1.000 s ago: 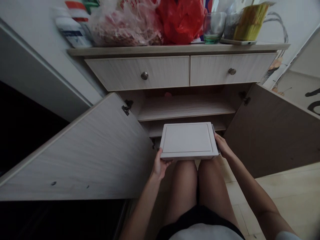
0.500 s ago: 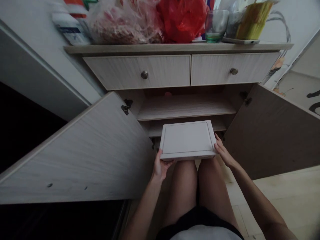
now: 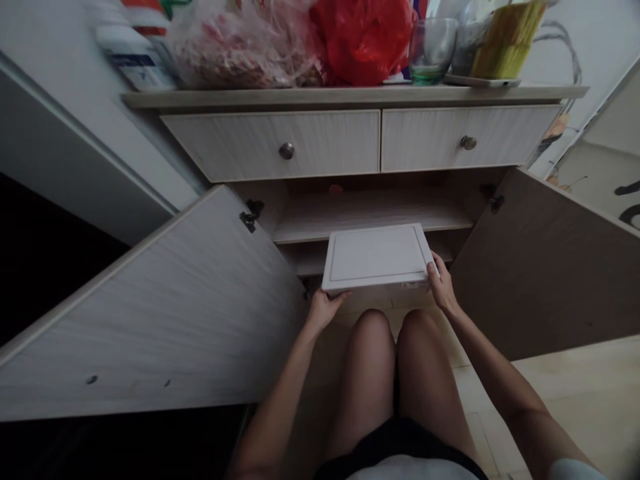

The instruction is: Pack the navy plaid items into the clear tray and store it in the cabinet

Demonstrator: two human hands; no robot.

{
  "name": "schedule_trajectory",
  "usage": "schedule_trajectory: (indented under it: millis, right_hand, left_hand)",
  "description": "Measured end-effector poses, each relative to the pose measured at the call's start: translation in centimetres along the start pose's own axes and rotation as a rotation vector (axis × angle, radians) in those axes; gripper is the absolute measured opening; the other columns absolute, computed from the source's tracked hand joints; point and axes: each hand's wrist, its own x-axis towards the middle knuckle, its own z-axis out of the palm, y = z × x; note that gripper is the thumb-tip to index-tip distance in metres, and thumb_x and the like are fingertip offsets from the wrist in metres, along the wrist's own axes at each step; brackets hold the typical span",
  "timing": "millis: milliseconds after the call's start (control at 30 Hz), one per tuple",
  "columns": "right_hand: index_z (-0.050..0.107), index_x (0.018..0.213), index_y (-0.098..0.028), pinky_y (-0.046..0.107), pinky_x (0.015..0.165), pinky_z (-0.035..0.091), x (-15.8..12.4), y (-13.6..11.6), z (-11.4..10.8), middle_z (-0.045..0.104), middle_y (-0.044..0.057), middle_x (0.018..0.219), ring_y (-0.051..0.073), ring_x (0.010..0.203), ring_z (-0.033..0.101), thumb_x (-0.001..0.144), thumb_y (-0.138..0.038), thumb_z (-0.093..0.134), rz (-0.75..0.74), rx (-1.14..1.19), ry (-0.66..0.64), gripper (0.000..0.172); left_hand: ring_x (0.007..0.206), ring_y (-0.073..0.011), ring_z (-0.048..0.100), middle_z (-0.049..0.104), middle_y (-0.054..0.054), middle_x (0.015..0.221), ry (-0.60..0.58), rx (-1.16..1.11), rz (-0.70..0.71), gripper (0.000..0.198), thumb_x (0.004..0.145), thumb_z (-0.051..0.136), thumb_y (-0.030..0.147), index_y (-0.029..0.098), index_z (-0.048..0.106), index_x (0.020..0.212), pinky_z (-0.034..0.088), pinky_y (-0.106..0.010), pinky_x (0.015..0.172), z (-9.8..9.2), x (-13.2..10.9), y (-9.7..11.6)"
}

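Observation:
I hold a flat white rectangular box point(image 3: 376, 255) level in front of an open wooden cabinet point(image 3: 370, 213). My left hand point(image 3: 323, 308) grips its near left corner from below. My right hand point(image 3: 440, 283) is closed on its near right corner, fingers on the edge. The far end of the box reaches over the lower shelf point(image 3: 310, 257) of the cabinet, just under the upper shelf. My bare knees point(image 3: 395, 333) are below the box.
Both cabinet doors stand wide open, the left door point(image 3: 150, 307) and the right door point(image 3: 550, 260). Two shut drawers point(image 3: 375, 140) sit above. On top lie plastic bags point(image 3: 300, 40), a glass point(image 3: 431, 40) and bottles point(image 3: 130, 47). Light floor at right.
The white box has moved forward and up, away from my knees and towards the cabinet's shelves. Both hands went with it.

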Motion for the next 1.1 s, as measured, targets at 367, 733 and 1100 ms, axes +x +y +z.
schedule_trajectory:
  millis: [367,733,1100]
  right_hand:
    - [0.054,0.137,-0.019,0.044,0.101,0.049,9.6,2.2,3.4,0.066,0.015,0.123,0.027,0.111,0.064,0.075,-0.078,0.058,-0.081,0.116,-0.086,0.086]
    - [0.049,0.143,-0.018,0.048,0.107,0.047,14.9,4.0,4.3,0.064,0.017,0.13,0.029,0.12,0.061,0.073,-0.087,0.054,-0.069,0.036,-0.126,0.099]
    - [0.069,0.126,-0.028,0.048,0.117,0.024,9.6,-1.2,6.7,0.067,0.009,0.13,0.025,0.126,0.053,0.103,-0.031,0.042,-0.534,-0.729,-0.073,0.036]
  left_hand:
    - [0.105,-0.0282,0.072,0.077,-0.015,0.106,0.052,0.229,0.161,0.045,0.068,0.083,0.037,0.011,0.072,0.103,0.056,-0.039,0.093,1.2,9.8,2.4]
    - [0.104,-0.0325,0.071,0.077,-0.015,0.097,0.013,0.435,0.133,0.038,0.079,0.075,0.042,0.008,0.075,0.097,0.056,-0.039,0.088,1.8,14.0,2.7]
    - [0.136,-0.027,0.054,0.068,-0.012,0.133,0.109,0.577,0.684,0.036,0.1,0.047,0.038,0.023,0.072,0.122,0.029,-0.049,0.123,3.7,12.0,3.5]
